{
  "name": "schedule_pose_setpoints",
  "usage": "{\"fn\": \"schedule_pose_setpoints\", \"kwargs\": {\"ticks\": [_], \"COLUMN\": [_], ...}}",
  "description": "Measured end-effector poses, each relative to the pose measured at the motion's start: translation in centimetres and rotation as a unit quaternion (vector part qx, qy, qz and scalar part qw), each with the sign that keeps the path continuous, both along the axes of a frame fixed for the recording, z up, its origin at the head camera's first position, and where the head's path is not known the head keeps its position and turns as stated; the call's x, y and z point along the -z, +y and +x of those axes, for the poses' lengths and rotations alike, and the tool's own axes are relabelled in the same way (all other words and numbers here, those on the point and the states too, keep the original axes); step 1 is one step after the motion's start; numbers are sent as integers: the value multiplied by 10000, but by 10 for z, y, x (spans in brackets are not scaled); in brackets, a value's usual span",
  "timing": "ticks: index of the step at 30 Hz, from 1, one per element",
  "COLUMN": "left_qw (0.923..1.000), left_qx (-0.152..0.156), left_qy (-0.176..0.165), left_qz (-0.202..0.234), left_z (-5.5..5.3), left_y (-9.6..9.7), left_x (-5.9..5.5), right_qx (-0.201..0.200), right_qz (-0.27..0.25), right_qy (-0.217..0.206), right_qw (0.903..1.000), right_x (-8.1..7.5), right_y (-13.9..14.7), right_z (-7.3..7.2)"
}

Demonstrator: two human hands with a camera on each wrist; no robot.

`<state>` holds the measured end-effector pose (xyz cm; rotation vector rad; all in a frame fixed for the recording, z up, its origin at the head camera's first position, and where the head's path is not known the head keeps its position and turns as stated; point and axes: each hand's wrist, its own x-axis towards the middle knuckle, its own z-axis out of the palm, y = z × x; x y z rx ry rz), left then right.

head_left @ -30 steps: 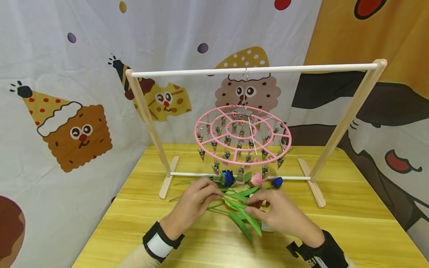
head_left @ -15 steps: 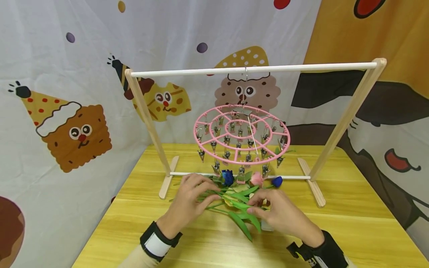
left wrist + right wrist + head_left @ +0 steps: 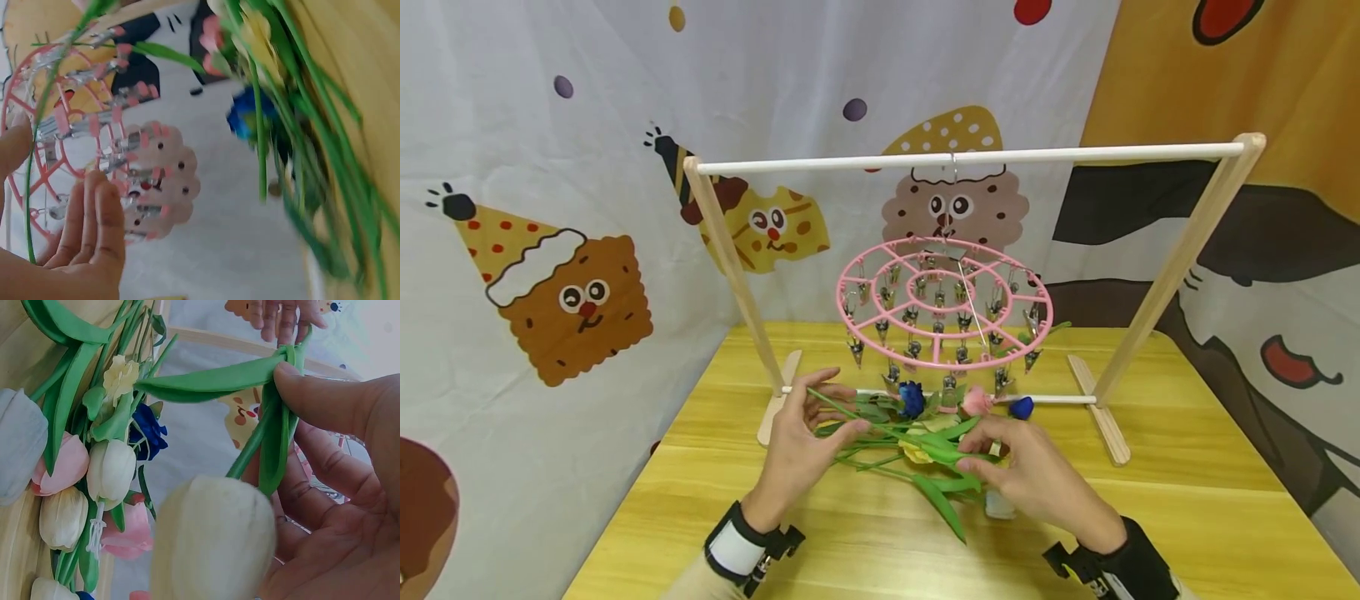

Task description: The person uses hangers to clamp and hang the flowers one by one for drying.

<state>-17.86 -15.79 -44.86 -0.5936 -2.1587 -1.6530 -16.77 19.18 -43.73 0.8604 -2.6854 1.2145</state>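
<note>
My right hand [image 3: 1026, 475] pinches the green stem of an artificial white tulip [image 3: 212, 544] between thumb and fingers, up by its long leaves [image 3: 212, 380]. The stem [image 3: 45, 119] runs leftward to my left hand [image 3: 797, 446], crossing between the thumb and the extended fingers, which are not closed round it. Below both hands lies a pile of artificial flowers: a blue rose [image 3: 912, 400], a pink flower [image 3: 976, 402], a yellow flower [image 3: 916, 451] and several white tulips [image 3: 111, 472]. The held tulip's head is hidden by my right hand in the head view.
Over the pile hangs a round pink clip hanger [image 3: 891, 354] with many metal clips. It hooks onto the white bar [image 3: 820, 163] of a wooden stand [image 3: 1176, 267]. The yellow wooden table [image 3: 1210, 533] extends to both sides. A printed curtain [image 3: 647, 50] closes off the back.
My left hand has moved left along the stem, and its fingers have spread from their earlier pinch near the leaves. The right hand stays almost in place, holding the tulip.
</note>
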Motion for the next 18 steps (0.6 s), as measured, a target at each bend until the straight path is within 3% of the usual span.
{"fn": "schedule_pose_setpoints", "kwargs": {"ticks": [3, 5, 12, 18], "left_qw": [9953, 9905, 9794, 9759], "left_qx": [398, 625, 1418, 1590], "left_qy": [-576, -721, -891, -756], "left_qz": [665, 994, 1130, 1292], "left_z": [2, 3, 6, 9], "left_y": [4, 7, 24, 35], "left_x": [0, 1, 6, 4], "right_qx": [59, 93, 230, 279], "right_qz": [-96, -138, -190, -179], "right_qy": [134, 216, 250, 250], "right_qw": [9998, 9996, 9992, 9991], "right_x": [1, 3, 5, 6], "right_y": [-1, -3, -9, -10], "right_z": [0, 0, 0, 0]}}
